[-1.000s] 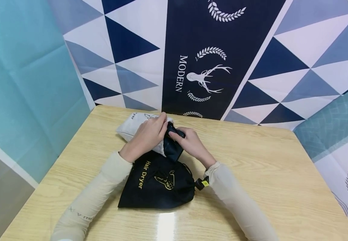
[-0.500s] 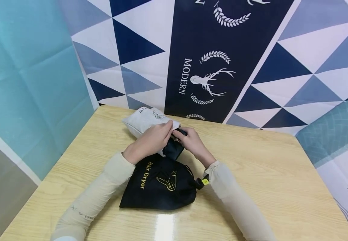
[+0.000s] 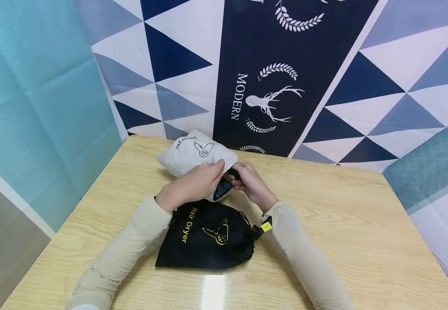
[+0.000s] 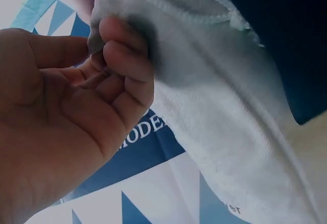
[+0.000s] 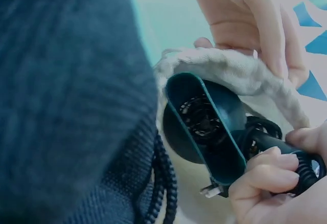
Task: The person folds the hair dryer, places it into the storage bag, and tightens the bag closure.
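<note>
My left hand (image 3: 194, 183) pinches the rim of a white cloth drawstring bag (image 3: 183, 157), printed with a hair dryer outline. In the left wrist view, thumb and fingertips meet on the bag's hem (image 4: 96, 39). Inside the bag's mouth sits a dark hair dryer (image 3: 222, 188); the right wrist view shows its flat nozzle (image 5: 232, 157) facing outward. My right hand (image 3: 252, 184) grips the dryer's handle, where black cord (image 5: 306, 173) is bundled. The dryer's rear is hidden in the bag.
A full black drawstring bag (image 3: 181, 254) lettered "Hair Dryer" lies on the wooden table (image 3: 324, 215) just in front of the white one. Its cord end with a yellow tag (image 3: 266, 226) lies by my right sleeve. Patterned cloth (image 3: 177, 56) hangs behind the table.
The white bag's rim has come further right over the dryer, so less of the dryer shows. The bag has tipped up, baring more print. Its black neighbour stays put.
</note>
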Available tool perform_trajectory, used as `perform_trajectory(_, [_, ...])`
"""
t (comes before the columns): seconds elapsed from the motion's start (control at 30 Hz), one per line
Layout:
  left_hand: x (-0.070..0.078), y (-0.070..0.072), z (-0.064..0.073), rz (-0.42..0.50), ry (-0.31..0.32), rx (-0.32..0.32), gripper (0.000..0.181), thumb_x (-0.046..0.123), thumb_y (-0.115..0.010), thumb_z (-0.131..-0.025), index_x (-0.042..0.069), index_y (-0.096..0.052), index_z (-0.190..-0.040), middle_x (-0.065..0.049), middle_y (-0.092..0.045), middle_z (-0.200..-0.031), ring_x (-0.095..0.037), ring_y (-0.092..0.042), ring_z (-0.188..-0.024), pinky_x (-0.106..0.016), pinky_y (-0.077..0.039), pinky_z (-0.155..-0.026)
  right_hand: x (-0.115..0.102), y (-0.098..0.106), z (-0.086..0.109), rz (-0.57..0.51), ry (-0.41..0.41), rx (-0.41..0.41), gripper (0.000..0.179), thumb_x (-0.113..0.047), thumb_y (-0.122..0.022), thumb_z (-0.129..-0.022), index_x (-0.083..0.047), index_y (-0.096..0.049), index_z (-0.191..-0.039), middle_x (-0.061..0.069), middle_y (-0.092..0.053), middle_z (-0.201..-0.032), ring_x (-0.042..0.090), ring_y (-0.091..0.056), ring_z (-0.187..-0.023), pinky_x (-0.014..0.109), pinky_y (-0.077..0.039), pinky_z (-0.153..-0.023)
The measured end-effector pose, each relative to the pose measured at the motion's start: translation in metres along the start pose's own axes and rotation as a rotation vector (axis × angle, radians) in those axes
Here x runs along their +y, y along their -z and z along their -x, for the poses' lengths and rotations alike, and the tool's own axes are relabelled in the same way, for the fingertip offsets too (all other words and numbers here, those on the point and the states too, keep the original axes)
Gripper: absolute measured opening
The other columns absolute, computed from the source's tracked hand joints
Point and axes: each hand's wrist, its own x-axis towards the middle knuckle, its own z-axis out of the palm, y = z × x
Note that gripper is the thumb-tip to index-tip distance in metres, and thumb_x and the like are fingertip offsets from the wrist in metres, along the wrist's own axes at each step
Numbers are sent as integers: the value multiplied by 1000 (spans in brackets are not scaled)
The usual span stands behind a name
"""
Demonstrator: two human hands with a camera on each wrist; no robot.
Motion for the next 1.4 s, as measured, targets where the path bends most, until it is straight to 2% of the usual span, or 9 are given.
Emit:
perform_trajectory(0.13, [2,-1,1,-7,-16,1,16,14,-36,-108,5,-49,-107,-6,-54,-77,-18,-55,-65,-33,-46,-61,1,3,-1,-137,-14,-42,24,-19,-42,-104,-6,-54,-88,2,-45,-70,7,-33,-50,20,-28,-47])
perform_trajectory(0.3, [2,-1,1,-18,-13,34,14,14,-38,-107,5,-49,-106,-5,-52,-76,-18,-53,-64,-32,-44,-59,5,4,-2,-249,-22,-108,22,-17,-41,-105,-6,-54,-90,4,-47,-73,8,-34,-52,19,-30,-48])
perform_trajectory(0.4, [2,-2,0,-34,-15,57,13,14,-40,-107,6,-50,-105,-4,-51,-77,-18,-52,-66,-32,-43,-61,8,4,-2,-265,-22,-118,21,-16,-40,-105,-6,-53,-92,4,-47,-75,8,-35,-53,20,-30,-50])
perform_trajectory(0.57, [3,-4,0,-56,-21,46,12,14,-40,-106,8,-50,-104,-3,-51,-80,-17,-52,-71,-32,-44,-64,10,3,-1,-253,-20,-131,21,-19,-39,-107,-7,-53,-98,4,-46,-76,10,-35,-56,22,-32,-53])
perform_trajectory(0.8, [3,-9,-1,-97,-15,61,12,16,-41,-106,9,-51,-104,-3,-51,-80,-18,-52,-70,-35,-45,-62,14,-1,-5,-239,-24,-146,23,-20,-39,-108,-9,-55,-96,3,-48,-76,10,-37,-57,22,-32,-54])
perform_trajectory(1.0, [7,-13,0,-91,-23,32,14,16,-40,-107,9,-52,-106,-2,-52,-83,-17,-52,-71,-31,-46,-62,21,-3,-11,-244,-51,-70,23,-24,-39,-108,-15,-55,-93,0,-50,-79,10,-39,-60,23,-34,-57])
perform_trajectory(1.13, [13,-16,0,-82,-41,-1,15,17,-40,-107,10,-53,-108,-2,-52,-85,-16,-52,-71,-30,-46,-63,25,-5,-13,-221,-39,-22,13,-30,-47,-105,-23,-57,-101,-3,-52,-94,11,-48,-78,26,-41,-71])
perform_trajectory(1.23, [16,-18,1,-86,-46,-10,16,17,-40,-107,9,-54,-108,-2,-51,-85,-16,-52,-72,-30,-46,-63,26,-7,-15,-223,-17,-11,8,-31,-53,-103,-26,-59,-99,-5,-53,-101,10,-50,-90,29,-42,-80])
perform_trajectory(1.4, [20,-16,1,-97,-43,-16,17,17,-41,-107,9,-56,-109,-2,-52,-85,-16,-53,-72,-30,-46,-64,26,-8,-17,-266,3,-3,15,-27,-57,-101,-26,-61,-86,-8,-56,-90,8,-52,-82,25,-42,-75])
